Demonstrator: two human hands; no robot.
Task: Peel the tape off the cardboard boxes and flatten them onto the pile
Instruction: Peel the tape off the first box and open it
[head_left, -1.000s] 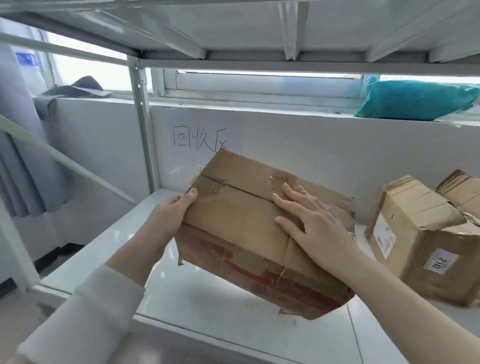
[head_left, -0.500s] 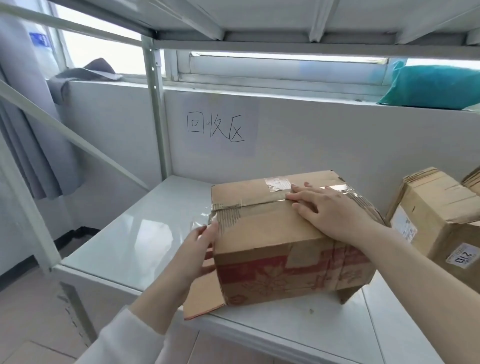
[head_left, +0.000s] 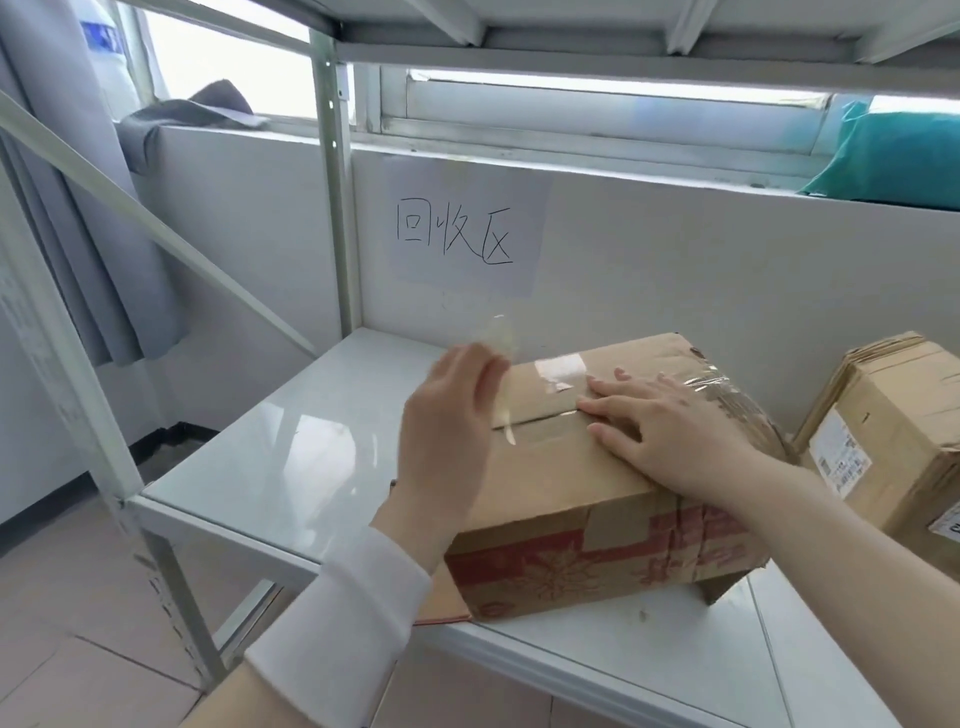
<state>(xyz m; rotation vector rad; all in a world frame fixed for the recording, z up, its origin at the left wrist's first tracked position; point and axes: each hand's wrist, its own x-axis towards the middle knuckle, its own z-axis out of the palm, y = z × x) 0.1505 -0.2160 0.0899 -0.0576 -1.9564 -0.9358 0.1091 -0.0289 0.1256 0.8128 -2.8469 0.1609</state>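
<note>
A brown cardboard box (head_left: 561, 499) with red print on its front lies on the white shelf (head_left: 291, 457). My left hand (head_left: 447, 431) is raised at the box's left end, blurred, and pinches a strip of clear tape (head_left: 501, 384) that stretches up from the top seam. My right hand (head_left: 670, 431) lies flat on the box's top with fingers spread, pressing it down. More clear tape (head_left: 727, 382) still clings to the box's right end. A loose flap sticks out under the box at the front left.
A second brown box with white labels (head_left: 893, 441) stands at the right of the shelf. A paper sign with handwriting (head_left: 462, 228) hangs on the back wall. A shelf upright (head_left: 337, 197) rises at the left; a teal bag (head_left: 893, 156) lies on the windowsill.
The box went from tilted in both hands to lying on the shelf. My left hand moved from the box's left end upward, pulling a tape strip off the top seam.
</note>
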